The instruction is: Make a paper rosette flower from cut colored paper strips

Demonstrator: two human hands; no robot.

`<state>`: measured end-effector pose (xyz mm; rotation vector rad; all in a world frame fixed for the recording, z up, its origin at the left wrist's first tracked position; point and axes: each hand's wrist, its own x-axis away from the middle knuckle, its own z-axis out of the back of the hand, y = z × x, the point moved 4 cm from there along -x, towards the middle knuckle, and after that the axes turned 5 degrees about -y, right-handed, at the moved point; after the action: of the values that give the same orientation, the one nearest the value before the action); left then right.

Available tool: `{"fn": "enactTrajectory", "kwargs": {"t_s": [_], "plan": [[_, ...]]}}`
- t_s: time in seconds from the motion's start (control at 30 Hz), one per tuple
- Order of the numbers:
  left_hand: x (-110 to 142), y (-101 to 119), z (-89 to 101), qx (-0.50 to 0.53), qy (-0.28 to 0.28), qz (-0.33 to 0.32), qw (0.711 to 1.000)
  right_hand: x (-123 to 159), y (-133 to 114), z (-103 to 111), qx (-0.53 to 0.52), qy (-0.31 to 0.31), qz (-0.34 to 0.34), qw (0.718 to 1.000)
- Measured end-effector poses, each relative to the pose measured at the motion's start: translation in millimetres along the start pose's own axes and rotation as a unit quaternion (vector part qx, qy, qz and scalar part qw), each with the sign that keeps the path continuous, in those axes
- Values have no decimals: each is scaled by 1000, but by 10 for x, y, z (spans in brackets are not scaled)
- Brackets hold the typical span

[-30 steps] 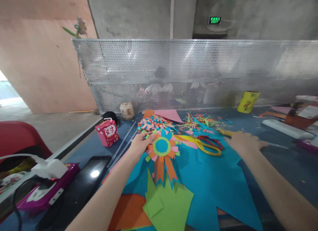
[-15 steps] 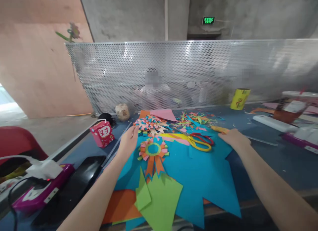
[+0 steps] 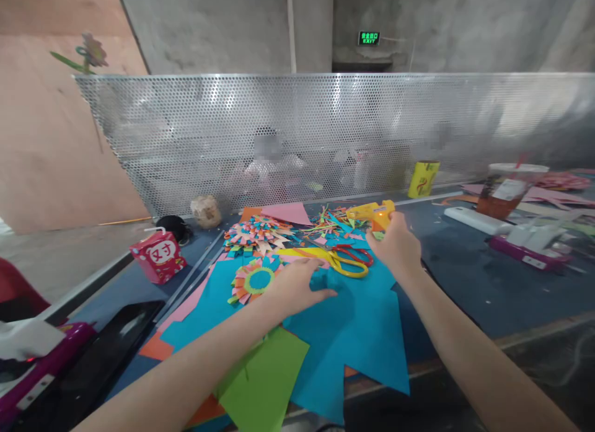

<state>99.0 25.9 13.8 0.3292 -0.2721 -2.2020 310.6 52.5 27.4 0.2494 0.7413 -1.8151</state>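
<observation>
My right hand [image 3: 397, 247] grips a yellow glue gun [image 3: 379, 215], holding it above the far right part of the blue paper [image 3: 357, 333]. Over the middle of that sheet, my left hand [image 3: 300, 287] hovers with thumb and fingers apart and nothing in it. Beside it lies a round paper rosette [image 3: 256, 279] with orange, pink and green tabs; my left hand and forearm hide its lower part. Yellow-handled scissors [image 3: 346, 266] and red-handled scissors [image 3: 360, 254] rest between my hands. Green paper [image 3: 264, 376] lies near the front edge.
Behind the scissors are more paper rosettes [image 3: 255, 232] and thin paper scraps [image 3: 332, 218]. A red drink carton [image 3: 158, 255] and black phone-like slab [image 3: 116, 339] lie left. Right are a yellow canister [image 3: 423, 179], a drink cup [image 3: 506, 193] and a power strip [image 3: 530, 253]. A perforated metal screen [image 3: 325, 128] stands behind.
My right hand has lifted the glue gun from the table and brought it inward. My left hand has moved right, across the rosette to the middle of the blue paper. The view has shifted right.
</observation>
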Motion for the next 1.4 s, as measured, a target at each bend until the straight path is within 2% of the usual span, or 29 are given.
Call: {"fn": "enactTrajectory", "kwargs": {"t_s": [0.13, 0.27, 0.37, 0.5, 0.53, 0.57, 0.63, 0.67, 0.7, 0.77, 0.9, 1.07, 1.2, 1.4], "plan": [[-101, 140, -165, -96, -25, -35, 994, -2, 11, -57, -69, 7, 42, 997], [-131, 147, -294, -181, -53, -75, 979, 1, -6, -71, -124, 3, 79, 989], [-111, 95, -228, -119, -42, -45, 991, 24, -48, -55, -161, 9, 110, 981], [-31, -90, 13, 32, -16, 52, 998, 80, -102, -54, -188, 27, 169, 967], [4, -180, 48, 146, -17, 104, 984, 101, -120, -57, -189, 33, 191, 963], [47, -270, 64, 263, -14, 155, 952, 126, -142, -57, -185, 41, 215, 958], [141, -415, 65, 457, 10, 219, 862, 184, -197, -52, -163, 60, 263, 949], [183, -466, 64, 512, 24, 231, 827, 215, -228, -47, -150, 67, 287, 944], [221, -506, 68, 545, 36, 234, 805, 245, -259, -42, -139, 70, 310, 938], [281, -559, 83, 567, 45, 236, 788, 294, -314, -31, -129, 66, 350, 925], [344, -612, 169, 565, 66, 244, 786, 335, -348, 8, -131, 68, 380, 913], [366, -652, 221, 572, 92, 252, 775, 320, -324, 6, -147, 24, 354, 923], [371, -661, 204, 581, 93, 245, 770, 324, -323, 23, -162, 21, 345, 924], [370, -691, 211, 566, 96, 235, 785, 325, -331, 20, -132, 0, 342, 930]]}}
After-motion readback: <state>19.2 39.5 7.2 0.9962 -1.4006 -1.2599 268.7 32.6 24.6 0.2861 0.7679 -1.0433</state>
